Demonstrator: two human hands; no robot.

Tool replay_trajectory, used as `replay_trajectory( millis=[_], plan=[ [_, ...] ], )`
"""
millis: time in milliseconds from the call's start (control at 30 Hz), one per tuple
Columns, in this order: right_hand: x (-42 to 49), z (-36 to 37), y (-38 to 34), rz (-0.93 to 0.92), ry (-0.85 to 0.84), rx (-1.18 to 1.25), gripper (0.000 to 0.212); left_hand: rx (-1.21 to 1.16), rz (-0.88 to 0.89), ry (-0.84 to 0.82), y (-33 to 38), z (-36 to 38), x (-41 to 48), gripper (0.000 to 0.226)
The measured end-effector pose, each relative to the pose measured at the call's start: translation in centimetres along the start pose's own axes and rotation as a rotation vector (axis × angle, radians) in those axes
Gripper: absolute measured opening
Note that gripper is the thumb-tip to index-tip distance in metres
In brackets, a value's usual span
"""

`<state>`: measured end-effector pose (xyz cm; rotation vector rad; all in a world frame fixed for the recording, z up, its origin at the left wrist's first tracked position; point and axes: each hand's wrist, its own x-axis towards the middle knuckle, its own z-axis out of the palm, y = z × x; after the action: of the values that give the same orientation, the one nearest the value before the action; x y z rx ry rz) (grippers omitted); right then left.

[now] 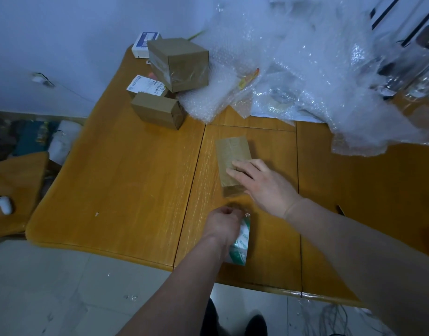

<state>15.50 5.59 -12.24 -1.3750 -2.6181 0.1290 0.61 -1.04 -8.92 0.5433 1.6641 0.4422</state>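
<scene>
A small cardboard box [232, 151] lay flat near the middle of the wooden worktop [123, 178], its long side running away from the person. The right hand [262, 185] rested on the box's near half, fingers straight and lightly spread, pressing down. Just nearer, the left hand [223, 224] was curled, pinching the top of a piece of green-printed plastic [240, 248] that lay on the worktop by the near edge; what exactly it was could not be told. At the far left stood a large brown carton [179, 61] and a smaller carton [157, 110], beside a heap of bubble wrap [293, 57].
</scene>
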Motion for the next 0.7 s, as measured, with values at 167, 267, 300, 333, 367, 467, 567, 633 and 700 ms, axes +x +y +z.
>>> replay_trajectory(
  millis=[167,267,300,333,367,467,567,633,700],
  plan=[
    [-0.7,-3.5,-0.3,0.071,-0.042,0.104,0.067,-0.025,0.074,-0.006,0.3,0.1,-1.2,0.012],
    [-2.0,-7.3,-1.6,0.348,-0.012,0.383,0.045,-0.036,0.165,-0.037,1.2,-0.1,-2.6,0.013],
    [-2.5,-8.9,-2.1,0.45,-0.037,0.532,0.043,-0.038,0.2,-0.054,1.7,-0.3,-3.2,0.013],
    [-3.0,-10.3,-2.6,0.526,-0.067,0.675,0.045,-0.039,0.237,-0.069,2.2,-0.4,-4.0,0.013],
    [-3.5,-11.7,-3.0,0.563,-0.084,0.762,0.049,-0.042,0.279,-0.084,2.9,-0.6,-5.0,0.014],
    [-4.5,-15.7,-4.0,0.554,-0.077,0.803,0.064,-0.039,0.415,-0.112,5.0,-1.2,-8.2,0.015],
    [-4.5,-19.9,-5.0,0.547,-0.05,0.774,0.057,-0.058,0.579,-0.125,7.0,-1.6,-11.7,0.015],
    [-4.4,-23.0,-5.8,0.531,-0.017,0.728,0.047,-0.105,0.659,-0.153,8.4,-1.9,-14.2,0.016],
    [-4.2,-25.8,-6.6,0.512,0.062,0.698,0.034,-0.135,0.733,-0.173,9.7,-2.2,-16.4,0.017]
  ],
)
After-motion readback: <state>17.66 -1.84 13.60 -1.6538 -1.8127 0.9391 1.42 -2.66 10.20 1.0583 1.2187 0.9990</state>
